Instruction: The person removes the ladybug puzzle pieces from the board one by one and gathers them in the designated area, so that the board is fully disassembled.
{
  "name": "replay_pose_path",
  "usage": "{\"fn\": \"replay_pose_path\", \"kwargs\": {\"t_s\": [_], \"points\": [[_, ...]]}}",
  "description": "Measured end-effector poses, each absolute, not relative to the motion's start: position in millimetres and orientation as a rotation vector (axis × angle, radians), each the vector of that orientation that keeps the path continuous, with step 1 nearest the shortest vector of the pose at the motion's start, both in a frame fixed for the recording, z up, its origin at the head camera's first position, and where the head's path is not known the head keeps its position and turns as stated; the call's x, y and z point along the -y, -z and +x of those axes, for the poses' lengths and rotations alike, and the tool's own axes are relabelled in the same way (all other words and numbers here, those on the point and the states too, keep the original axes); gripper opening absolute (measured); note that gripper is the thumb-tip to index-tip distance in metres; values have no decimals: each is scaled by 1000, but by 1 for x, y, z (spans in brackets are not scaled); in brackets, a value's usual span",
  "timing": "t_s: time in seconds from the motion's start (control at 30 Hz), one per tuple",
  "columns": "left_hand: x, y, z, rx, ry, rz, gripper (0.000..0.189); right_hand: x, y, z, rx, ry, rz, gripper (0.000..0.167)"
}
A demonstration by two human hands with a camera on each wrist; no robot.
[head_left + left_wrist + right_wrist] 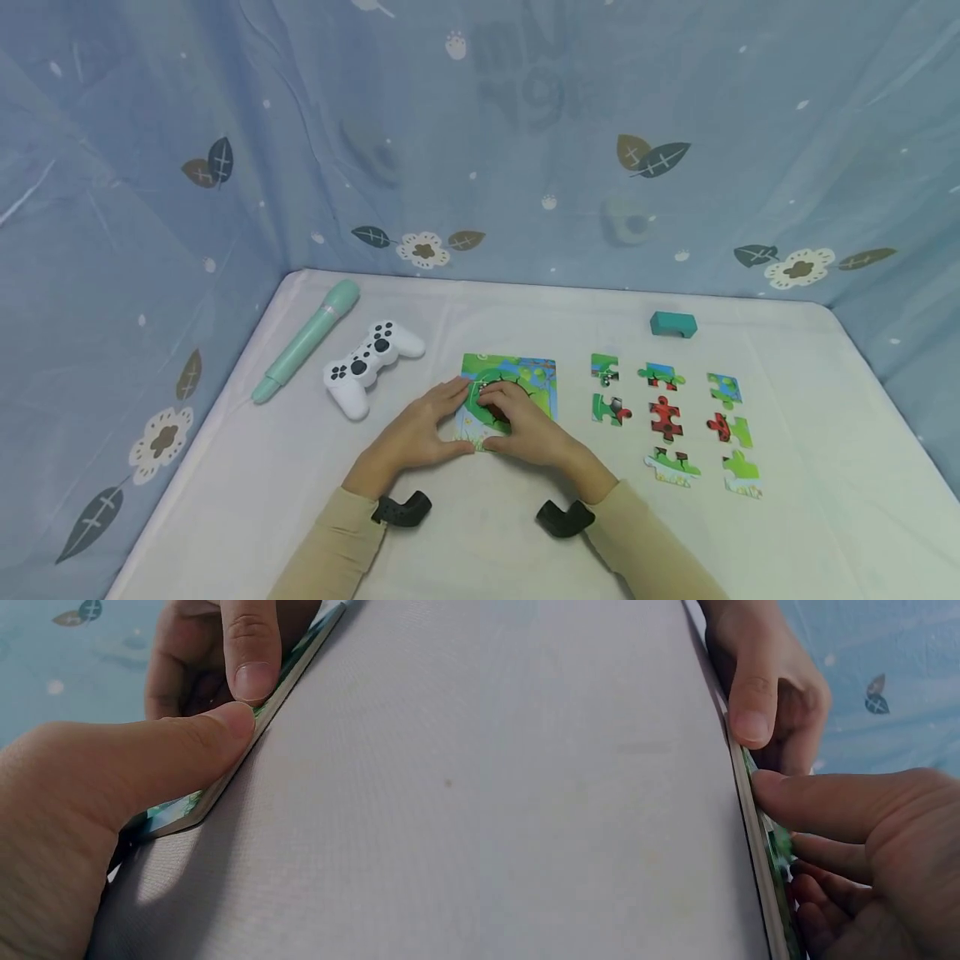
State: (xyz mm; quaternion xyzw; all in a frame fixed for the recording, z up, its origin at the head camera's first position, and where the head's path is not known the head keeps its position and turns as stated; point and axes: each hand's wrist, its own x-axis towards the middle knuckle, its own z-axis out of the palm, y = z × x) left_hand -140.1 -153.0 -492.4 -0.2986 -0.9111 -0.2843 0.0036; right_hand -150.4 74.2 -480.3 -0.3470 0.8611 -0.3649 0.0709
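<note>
A square puzzle board (pixel 542 382) with a green and blue picture lies flat on the table in the head view. My left hand (pixel 420 429) holds its left side and near corner, with the thumb along the front edge. Over the board, my right hand (pixel 528 429) has its fingers curled and its thumb at the front edge. What looks like a small green puzzle piece (pixel 781 844) shows between the right thumb and fingers in the right wrist view, mostly hidden. The two thumbs (pixel 251 681) almost meet in the left wrist view.
Right of the board lie several loose puzzle pieces (pixel 666 419) in columns. A teal block (pixel 673 324) stands behind them. To the left are a white game controller (pixel 369 367) and a mint-green microphone-shaped thing (pixel 306 342). Blue patterned cloth (pixel 480 150) hangs behind the white table (pixel 480 533).
</note>
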Motion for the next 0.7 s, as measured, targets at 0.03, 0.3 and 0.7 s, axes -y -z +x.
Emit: {"fn": "replay_pose_path", "kwargs": {"t_s": [0.03, 0.3, 0.7], "points": [[153, 493, -140, 2854, 891, -936, 86, -74, 480, -150, -2590, 1107, -1036, 52], [154, 493, -139, 2875, 874, -935, 85, -70, 478, -146, -2558, 1167, -1003, 56], [152, 492, -140, 2864, 864, -939, 85, -74, 474, -146, -2630, 1081, -1047, 54]]}}
